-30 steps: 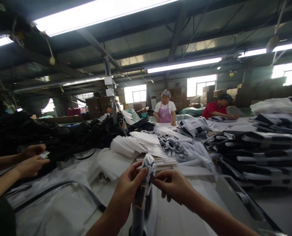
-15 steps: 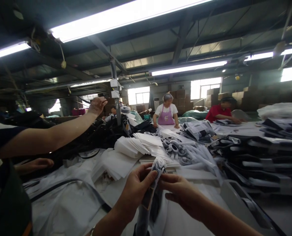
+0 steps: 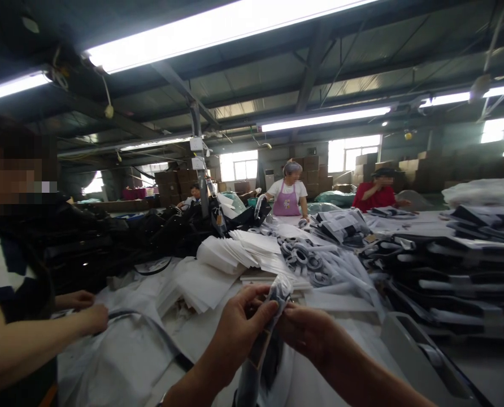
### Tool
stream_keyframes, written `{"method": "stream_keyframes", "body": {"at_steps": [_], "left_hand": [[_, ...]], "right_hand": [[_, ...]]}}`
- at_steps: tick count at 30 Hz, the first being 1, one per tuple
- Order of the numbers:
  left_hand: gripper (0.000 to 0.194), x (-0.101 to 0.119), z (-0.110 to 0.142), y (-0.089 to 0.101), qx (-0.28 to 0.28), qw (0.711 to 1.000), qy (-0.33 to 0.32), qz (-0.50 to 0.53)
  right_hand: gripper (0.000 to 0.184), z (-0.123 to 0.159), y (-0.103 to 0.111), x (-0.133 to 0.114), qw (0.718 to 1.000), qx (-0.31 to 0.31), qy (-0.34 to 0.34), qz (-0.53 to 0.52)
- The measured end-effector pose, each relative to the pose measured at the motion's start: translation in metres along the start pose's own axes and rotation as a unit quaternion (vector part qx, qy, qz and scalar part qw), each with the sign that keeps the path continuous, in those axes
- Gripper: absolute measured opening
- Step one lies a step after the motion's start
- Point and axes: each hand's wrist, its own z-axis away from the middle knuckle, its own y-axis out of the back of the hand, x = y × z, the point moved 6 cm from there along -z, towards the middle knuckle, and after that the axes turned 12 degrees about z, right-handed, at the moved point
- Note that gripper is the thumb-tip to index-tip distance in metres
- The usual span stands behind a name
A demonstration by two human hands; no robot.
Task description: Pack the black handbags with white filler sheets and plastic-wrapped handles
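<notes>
In the middle foreground my left hand (image 3: 241, 319) pinches a dark strap (image 3: 248, 381) between thumb and fingers, just below its top end. That end is covered in a crinkled, clear wrap (image 3: 281, 287) and points up and away from me. A brown piece (image 3: 260, 347) lies along the strap under my left hand. From the other side my right hand (image 3: 309, 333) closes on the same wrapped part, its fingertips partly hidden behind it. The strap's lower part hangs toward the table, among white sheeting.
White sheets (image 3: 222, 254) are piled ahead, beside rolled grey bands (image 3: 303, 257). Stacked dark, white-wrapped goods (image 3: 455, 282) rise at right, behind a grey plastic holder (image 3: 425, 353). A co-worker's hands (image 3: 86, 314) are at left, by a long dark strap (image 3: 154, 328). Two people work across the table.
The left co-worker's raised arm has come down to the table, and that person leans into view. My hands have shifted slightly right with the strap, my right fingers curling closer around it.
</notes>
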Motion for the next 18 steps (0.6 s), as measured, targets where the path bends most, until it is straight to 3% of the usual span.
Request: {"method": "stream_keyframes", "body": {"at_steps": [3,10,18], "left_hand": [[0.037,-0.0008,0.0004,-0.0032,-0.009,1.000,-0.007,-0.014],[0.021,0.0086,0.0033,-0.0065,-0.006,0.990,-0.100,-0.098],[0.028,0.0016,0.0072,-0.0016,0.028,0.989,-0.098,-0.106]], "right_hand": [[0.045,-0.0011,0.0076,0.0102,0.999,0.038,-0.028,0.017],[0.047,0.0008,0.0072,0.0088,0.996,0.076,-0.015,0.035],[0.042,-0.0023,0.0127,0.0133,0.991,0.122,-0.036,-0.030]]}}
